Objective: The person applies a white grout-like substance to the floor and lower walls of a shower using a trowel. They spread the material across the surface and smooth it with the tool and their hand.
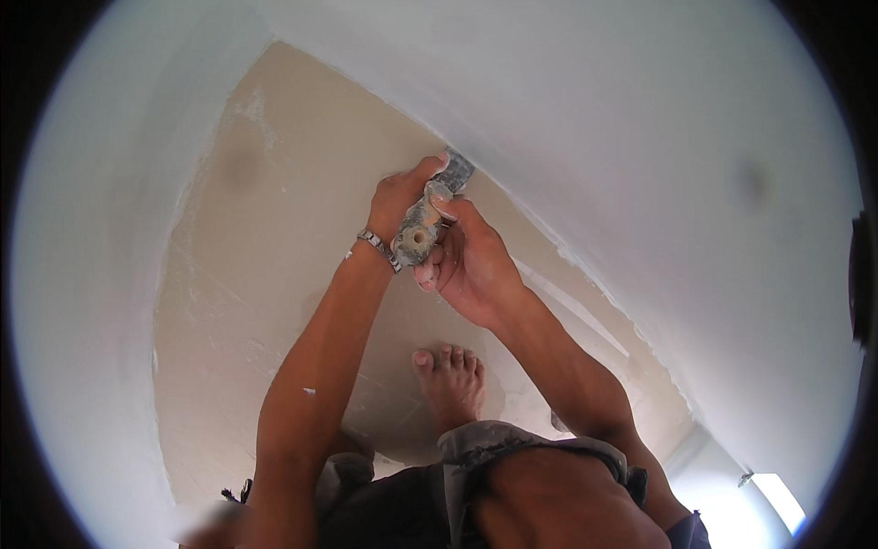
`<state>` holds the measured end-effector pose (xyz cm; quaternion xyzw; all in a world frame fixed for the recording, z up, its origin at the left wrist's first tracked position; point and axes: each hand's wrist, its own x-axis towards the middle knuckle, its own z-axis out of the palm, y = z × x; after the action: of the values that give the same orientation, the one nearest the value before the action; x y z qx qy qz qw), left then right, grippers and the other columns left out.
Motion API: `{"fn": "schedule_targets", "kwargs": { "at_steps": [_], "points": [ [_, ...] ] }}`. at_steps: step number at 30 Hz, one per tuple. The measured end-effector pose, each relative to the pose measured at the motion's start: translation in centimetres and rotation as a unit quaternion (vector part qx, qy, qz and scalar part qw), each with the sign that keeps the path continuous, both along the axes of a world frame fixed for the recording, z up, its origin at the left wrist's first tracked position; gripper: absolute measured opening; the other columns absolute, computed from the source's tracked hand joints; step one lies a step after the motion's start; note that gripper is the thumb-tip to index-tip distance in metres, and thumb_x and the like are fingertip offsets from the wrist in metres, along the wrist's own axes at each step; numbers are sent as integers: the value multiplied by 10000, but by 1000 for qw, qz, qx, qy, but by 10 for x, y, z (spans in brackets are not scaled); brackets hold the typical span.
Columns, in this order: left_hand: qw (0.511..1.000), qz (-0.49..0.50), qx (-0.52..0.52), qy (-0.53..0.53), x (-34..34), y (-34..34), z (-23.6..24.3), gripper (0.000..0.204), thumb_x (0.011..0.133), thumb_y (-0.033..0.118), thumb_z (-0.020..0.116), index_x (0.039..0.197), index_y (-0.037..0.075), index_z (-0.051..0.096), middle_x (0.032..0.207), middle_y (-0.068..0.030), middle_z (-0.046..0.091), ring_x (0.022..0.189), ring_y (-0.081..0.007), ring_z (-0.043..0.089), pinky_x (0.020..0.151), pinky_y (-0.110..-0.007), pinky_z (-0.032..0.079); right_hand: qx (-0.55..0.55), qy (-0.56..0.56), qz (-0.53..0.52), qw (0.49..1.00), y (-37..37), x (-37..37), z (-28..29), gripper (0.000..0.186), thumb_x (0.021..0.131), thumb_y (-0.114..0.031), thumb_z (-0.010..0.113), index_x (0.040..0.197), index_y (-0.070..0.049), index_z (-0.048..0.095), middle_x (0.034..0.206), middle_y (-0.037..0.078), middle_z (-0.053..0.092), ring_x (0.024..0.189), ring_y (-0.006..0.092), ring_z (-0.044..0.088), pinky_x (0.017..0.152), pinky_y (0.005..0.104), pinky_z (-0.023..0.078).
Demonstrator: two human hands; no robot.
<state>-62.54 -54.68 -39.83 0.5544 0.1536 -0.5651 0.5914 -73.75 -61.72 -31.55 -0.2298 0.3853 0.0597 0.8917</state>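
Both of my hands are up in front of me, close to the foot of the wall on the right. Between them is what looks like a putty knife (421, 222), its thick handle smeared with pale plaster and pierced by a hole at the near end. My left hand (393, 201) is closed round its far side, the thumb toward the dark grey far part; most of its fingers are hidden. My right hand (477, 261) grips the handle from the right, thumb on top and fingers curled beneath. White residue marks the fingertips. A metal watch band (378, 249) circles my left wrist.
A smooth pale wall (622, 119) rises on the right and another wall (101, 274) on the left, meeting at a far corner. The beige floor (265, 229) carries white smears and plaster along its edges. My bare foot (451, 389) stands below my hands; my bent knee (558, 499) is nearer.
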Motion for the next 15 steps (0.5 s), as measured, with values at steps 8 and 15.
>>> {"fn": "schedule_targets", "kwargs": {
  "at_steps": [8,15],
  "points": [
    [998,-2,-14,-58,-4,-4,6,440,913,394,777,1003,-36,751,875,-92,737,740,-161,682,673,-313,551,-1,33,-11,999,2,-9,0,422,1028,-482,568,1128,-74,608,869,125,729,561,169,592,555,314,460],
    [997,45,-32,-52,-7,-2,19,394,914,378,783,967,-5,706,866,-121,738,718,-179,702,653,-317,565,12,36,15,999,-1,-9,0,408,1035,-465,553,1106,-71,627,846,123,738,544,164,597,542,300,455]
  ]
}}
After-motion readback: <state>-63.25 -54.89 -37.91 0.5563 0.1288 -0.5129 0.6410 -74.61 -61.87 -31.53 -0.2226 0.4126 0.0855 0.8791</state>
